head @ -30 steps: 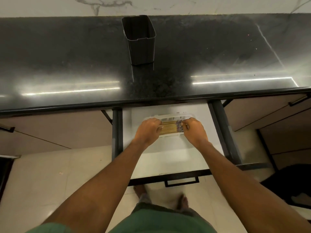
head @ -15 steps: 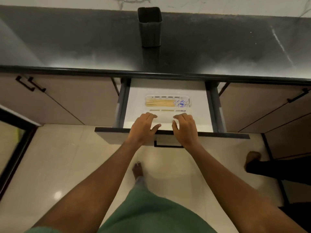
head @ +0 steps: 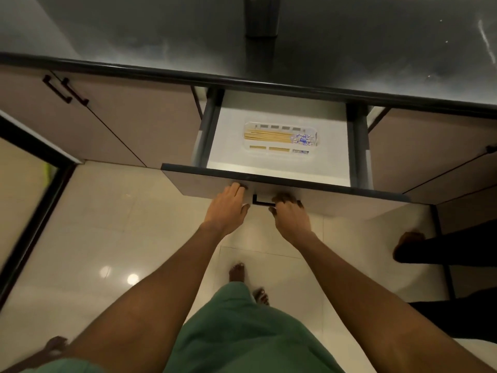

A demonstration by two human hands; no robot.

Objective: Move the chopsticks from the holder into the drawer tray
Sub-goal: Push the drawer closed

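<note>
**Chopsticks in the tray, both hands at the drawer front**

The chopsticks (head: 269,136) lie flat in a bundle inside the clear tray (head: 281,153), lengthwise across the frame, their blue-patterned ends toward the right. The tray sits on the white floor of the open drawer (head: 231,149), just right of the frame's centre and a little above it.

Lower down, both hands meet the drawer's front panel (head: 199,184). The left hand (head: 228,205) is spread flat, its fingers straight and pressed against the panel just left of the black drawer handle (head: 262,202). The right hand (head: 290,214) has its fingers curled over the right end of that handle, with the thumb tucked below it.

At the top centre of the frame, the dark holder (head: 261,17) stands on the black surface (head: 134,30); only its lower part is in view.

Green clothing (head: 242,332) fills the bottom centre, with bare feet above it on the pale tiled floor (head: 107,211). At the right edge, another person's foot (head: 407,242) stands near the cabinets.
</note>
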